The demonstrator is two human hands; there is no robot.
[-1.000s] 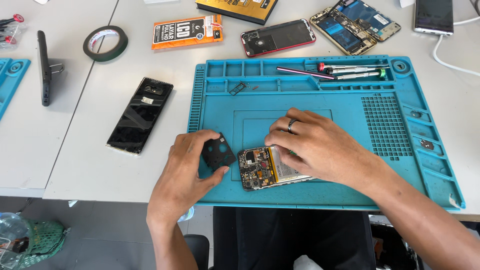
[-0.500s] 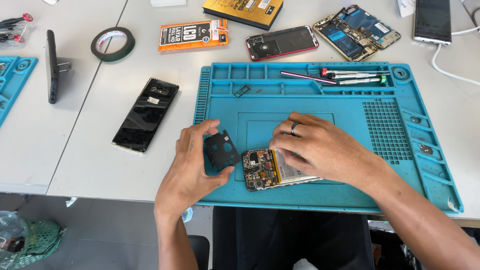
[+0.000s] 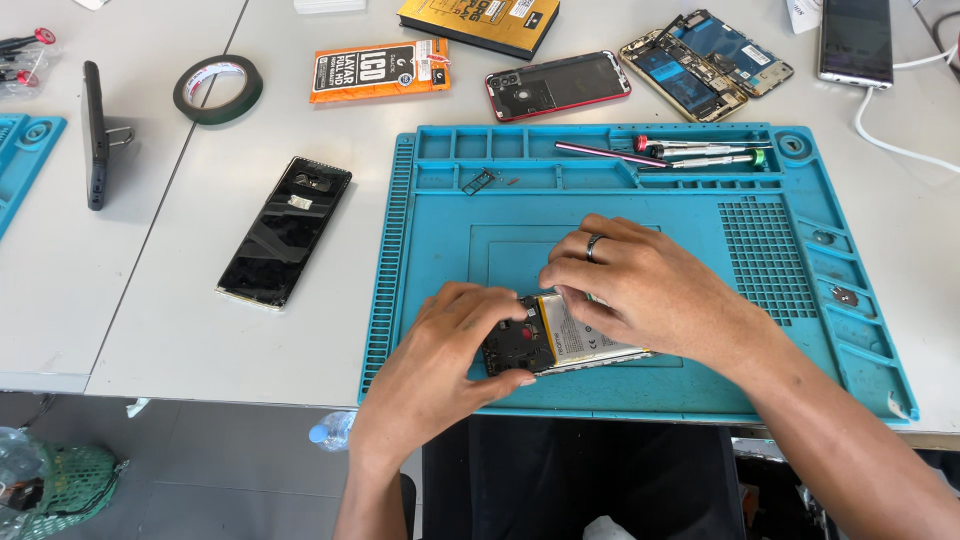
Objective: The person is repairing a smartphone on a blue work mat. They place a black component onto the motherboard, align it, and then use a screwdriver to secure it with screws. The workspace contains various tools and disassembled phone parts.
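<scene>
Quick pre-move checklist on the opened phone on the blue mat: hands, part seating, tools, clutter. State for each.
1. Opened phone lies flat on the blue mat: ok.
2. Left hand grips the phone's dark camera end, thumb under its near edge: ok.
3. Right hand rests on the battery side, fingertips pressing down: ok.
4. Dark cover piece seated flush on the phone: cannot tell, the fingers hide its edges.
5. Screwdrivers parked in the mat's top tray, away from both hands: ok.
6. Loose small parts sit in a mat compartment, not under the phone: ok.
</scene>
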